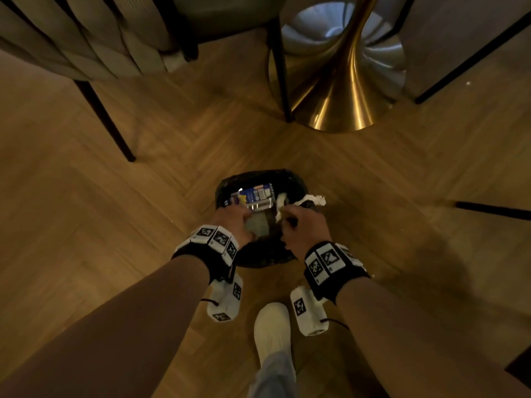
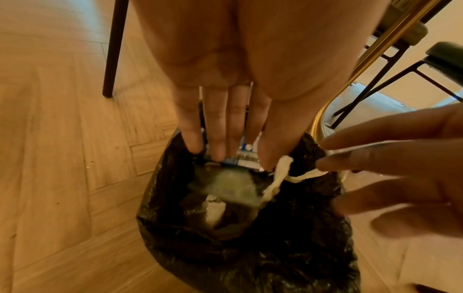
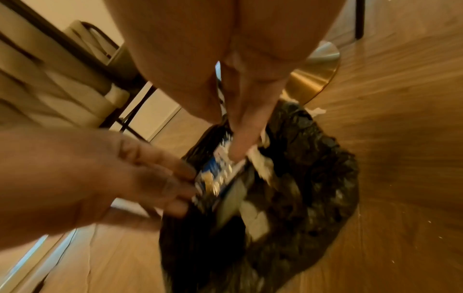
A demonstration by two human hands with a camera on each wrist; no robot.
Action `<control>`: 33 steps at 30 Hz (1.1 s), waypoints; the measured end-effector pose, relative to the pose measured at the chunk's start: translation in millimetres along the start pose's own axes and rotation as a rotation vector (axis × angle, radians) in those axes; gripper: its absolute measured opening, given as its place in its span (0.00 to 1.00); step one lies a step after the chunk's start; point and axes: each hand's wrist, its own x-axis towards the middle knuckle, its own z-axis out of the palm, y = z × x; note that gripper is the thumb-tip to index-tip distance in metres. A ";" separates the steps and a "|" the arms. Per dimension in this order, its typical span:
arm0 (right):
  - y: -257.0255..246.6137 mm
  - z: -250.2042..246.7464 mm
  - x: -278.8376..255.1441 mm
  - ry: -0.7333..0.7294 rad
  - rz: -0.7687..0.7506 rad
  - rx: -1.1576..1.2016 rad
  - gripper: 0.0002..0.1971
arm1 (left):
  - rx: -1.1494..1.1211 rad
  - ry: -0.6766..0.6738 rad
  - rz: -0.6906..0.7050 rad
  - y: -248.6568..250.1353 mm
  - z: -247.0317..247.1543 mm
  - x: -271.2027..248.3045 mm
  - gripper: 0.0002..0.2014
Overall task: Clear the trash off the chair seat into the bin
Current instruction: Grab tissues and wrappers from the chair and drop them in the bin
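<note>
While the wooden herringbone floor (image 1: 115, 214) spreads across the whole head view, a brass flared table base (image 1: 342, 90) stands at the far side with a padded beige chair (image 1: 80, 38) on thin dark legs to its left, both well apart from the hands; nearer, directly in front of the person's white shoe (image 1: 273, 326), sits the bin (image 1: 258, 257), lined with a crumpled black bag; both hands hang over its mouth. A blue-and-silver printed wrapper (image 1: 254, 196) lies across the far part of the opening, partly inside the liner, and pale scraps show blurred deeper down. The left hand (image 1: 232, 219) reaches down onto the wrapper with straight fingers (image 2: 215, 123) held close together, their tips touching its near edge in the left wrist view; whether they press it I cannot tell. The right hand (image 1: 304, 225) is at the right side of the opening, its fingers (image 2: 375, 158) loosely spread and relaxed, just beside a twisted white tissue (image 1: 311, 200) that drapes over the bin's right rim, one end hanging inside and the other lying outside; contact between those fingers and the tissue is unclear.
</note>
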 end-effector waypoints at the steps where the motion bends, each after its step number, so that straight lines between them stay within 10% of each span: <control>1: 2.9 -8.2 4.0 0.103 0.017 0.022 0.13 | -0.030 -0.013 0.011 -1.0 -0.4 -3.3 0.21; 4: 23.6 -37.3 29.6 0.268 0.141 -0.037 0.15 | -0.165 0.002 0.051 -7.0 3.5 -13.1 0.13; 8: 49.9 -52.7 64.1 -0.118 0.245 -0.272 0.34 | -0.252 0.126 0.105 -16.0 13.8 -25.9 0.10; 11: 53.5 -44.4 78.1 -0.222 0.172 -0.379 0.28 | -0.240 0.120 0.084 -23.1 22.3 -29.1 0.11; 19: 60.4 -45.1 89.7 -0.096 0.117 0.074 0.35 | -0.306 0.103 0.056 -35.6 26.3 -27.0 0.09; 28: 42.9 -60.0 44.4 0.124 0.083 0.054 0.21 | -0.337 0.111 0.060 -25.2 18.9 -43.0 0.09; 33: 6.1 -17.1 -6.6 -0.281 -0.045 -0.116 0.24 | -0.336 0.139 0.031 -18.4 10.2 -61.7 0.08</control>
